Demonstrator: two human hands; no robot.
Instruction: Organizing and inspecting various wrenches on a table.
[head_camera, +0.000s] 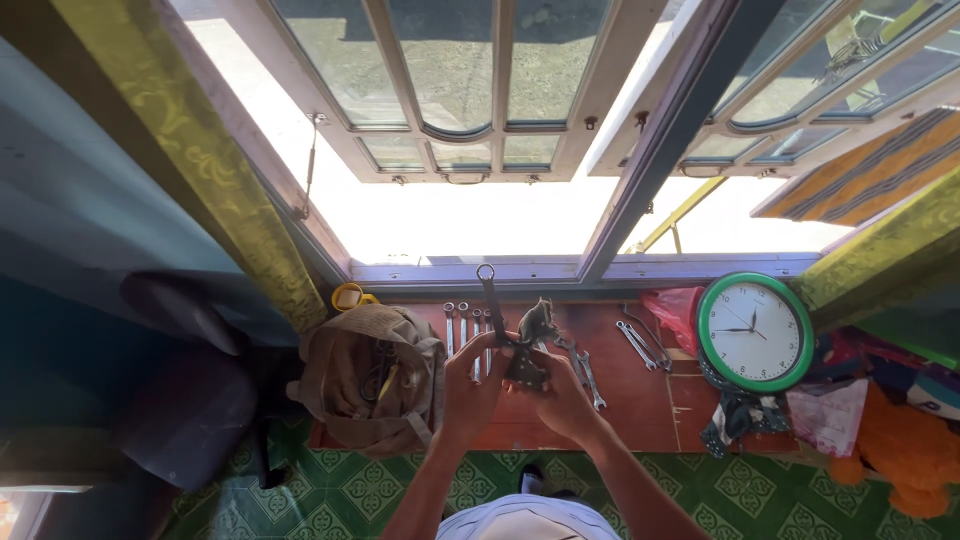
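While sunlight pours through an open window (470, 215) with white-framed panes swung outward, a person looks straight down at a reddish-brown wooden desk (630, 395) set against the sill, above a green patterned floor (360, 490). At the left end of the desk sits a slumped brown canvas tool bag (365, 375), its mouth open, with a yellow cup (348, 296) just behind it. At the right end lies a round wall clock (753, 331) with a green rim and white face, and beside it a red plastic bag (672, 308) and an orange soft toy (905, 445). Both bare forearms reach up from the bottom edge and meet over the middle of the desk. The left hand (472, 385) is raised with its palm turned inward, its grip clamped on the lower end of a long dark wrench (491, 295), which stands nearly upright with its ring end at the top, near the sill. The right hand (562, 392) is angled toward the left one, its grip closed on a crumpled dark rag (530, 345) pressed against the wrench shaft. On the desk behind the hands a row of silver spanners (462, 325) lies side by side, and two more spanners (636, 344) lie loose farther right.
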